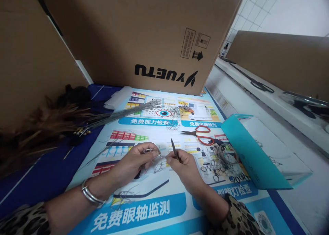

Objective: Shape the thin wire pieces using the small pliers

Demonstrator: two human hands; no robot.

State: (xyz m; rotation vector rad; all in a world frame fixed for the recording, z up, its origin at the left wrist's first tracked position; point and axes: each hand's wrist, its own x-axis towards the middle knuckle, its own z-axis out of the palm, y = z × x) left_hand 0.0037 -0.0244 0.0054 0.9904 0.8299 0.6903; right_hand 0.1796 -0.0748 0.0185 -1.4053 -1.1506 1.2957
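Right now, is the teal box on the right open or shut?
Open: the teal box lies with its white inside uncovered.

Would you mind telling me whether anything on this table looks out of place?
The large cardboard box behind the poster stands upside down: its YUETU lettering reads inverted. Small metal rings lie scattered loose beside the red scissors.

A small handicraft workshop (rather makeshift): cardboard boxes [144, 32], wire bundles [120, 113], feathers [46, 125] and scissors [200, 133] crowd a poster-covered bench [144, 207].

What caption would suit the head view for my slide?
Left hand and right hand pinch thin wire above a poster, red scissors beside.
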